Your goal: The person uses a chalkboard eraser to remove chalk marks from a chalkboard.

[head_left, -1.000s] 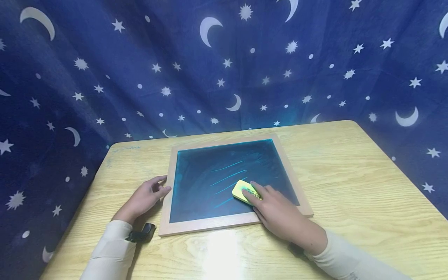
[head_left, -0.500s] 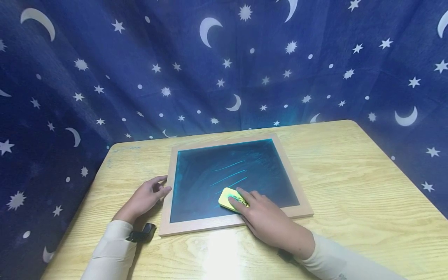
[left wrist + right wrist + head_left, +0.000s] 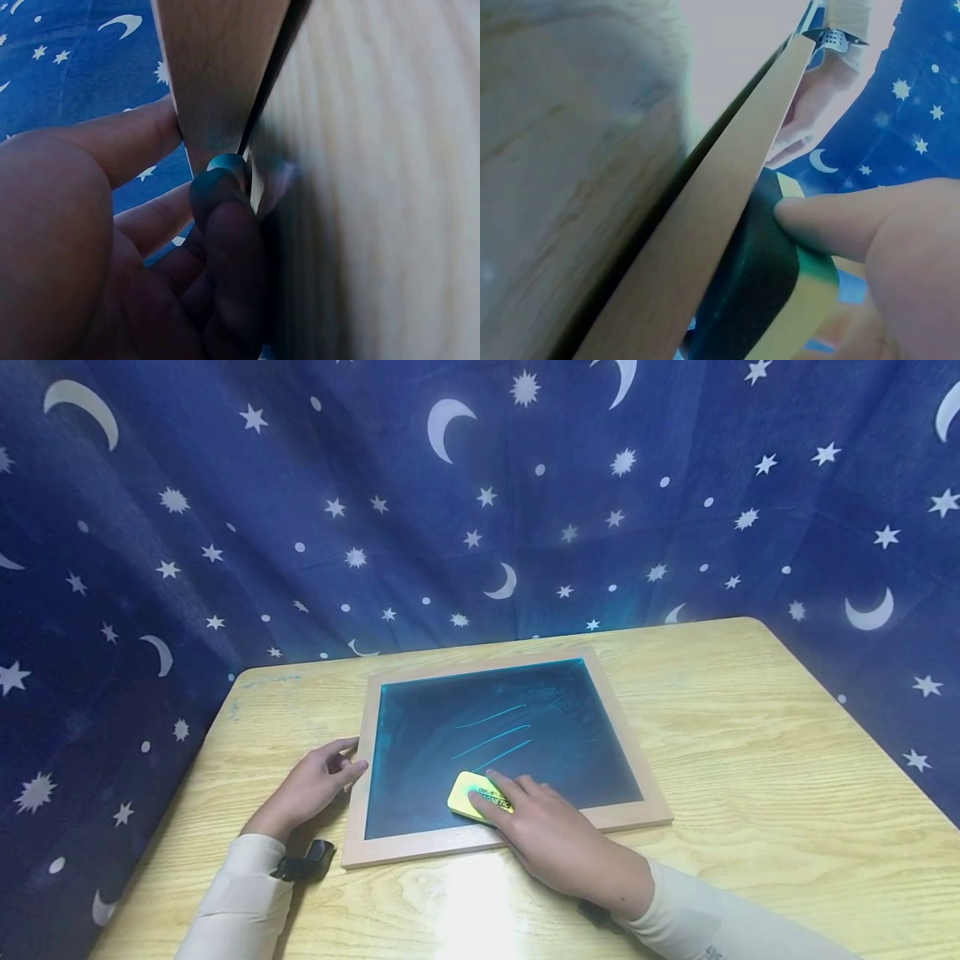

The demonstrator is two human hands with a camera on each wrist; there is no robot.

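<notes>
A wood-framed chalkboard [image 3: 577, 718] lies flat on the table, with three slanted blue chalk lines on its dark surface. My right hand [image 3: 551, 839] grips a yellow board eraser [image 3: 467, 789] over the lower middle of the board. The right wrist view shows the eraser's dark felt [image 3: 754, 277] beside the wooden frame, with the thumb [image 3: 825, 221] on its side. At the board's left edge, my left hand [image 3: 311, 785] holds the frame. Seen from the left wrist, the thumb [image 3: 142, 139] touches the frame [image 3: 221, 67] and curled fingertips [image 3: 214, 187] meet it.
The light wood table [image 3: 765, 760] extends around the board, with blue smudges near its far left corner. A blue curtain [image 3: 420, 527] with moons and stars hangs behind and at both sides. A dark strap [image 3: 303, 862] sits at my left wrist.
My right hand has slid the eraser leftward and slightly nearer across the board. The lowest chalk line has gone from view and the third is shorter. My left hand stays put.
</notes>
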